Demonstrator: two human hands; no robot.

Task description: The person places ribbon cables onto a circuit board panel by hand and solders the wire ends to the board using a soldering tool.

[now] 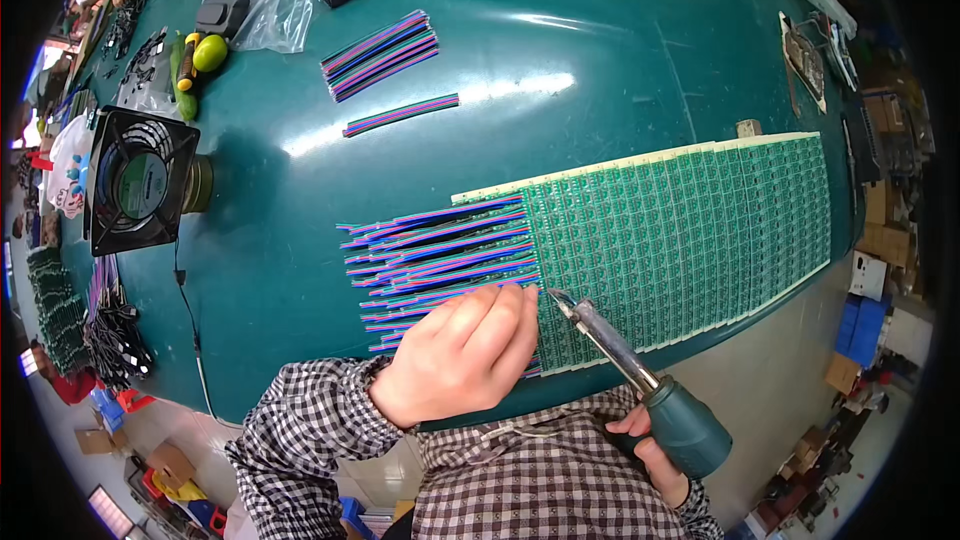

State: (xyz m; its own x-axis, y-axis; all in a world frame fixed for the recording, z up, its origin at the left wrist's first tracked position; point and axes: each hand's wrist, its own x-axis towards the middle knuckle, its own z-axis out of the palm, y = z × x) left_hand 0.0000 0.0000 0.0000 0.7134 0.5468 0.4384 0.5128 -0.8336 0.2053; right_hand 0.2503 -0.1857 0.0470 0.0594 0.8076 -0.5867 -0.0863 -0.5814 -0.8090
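The green circuit boards [680, 240] lie on the green table [600, 70] in front of the person, in a big sheet of many little boards with pale strips at the edges. Thin ribbon wires [430, 245] with blue, pink and black stripes lie in rows at the left edge of the boards and point out to the left.

The left hand [465, 350] is over the lower rows. Its fingers are bent and squeezed together, and they seem to pinch a ribbon wire by the board edge, but the fingertips hide most of it. The right hand [662, 470] has its fingers around the green handle of a soldering iron [618, 348]. The iron's tip is just beside the left fingertips. I cannot tell if it touches anything.

The work looks well along at that left edge: wires lie by it from the top to below the left hand. I cannot tell which ones are stuck on. The rest of the boards, to the right, have no wires that I can see, so a lot looks left.

Farther up the table are a small wire bundle [402, 115] and a bigger wire bundle [380, 55], both loose from the boards. A black fan [140, 180] stands at the left. Behind it are a round yellow-green fruit [210, 54] and a clear plastic bag [290, 15].
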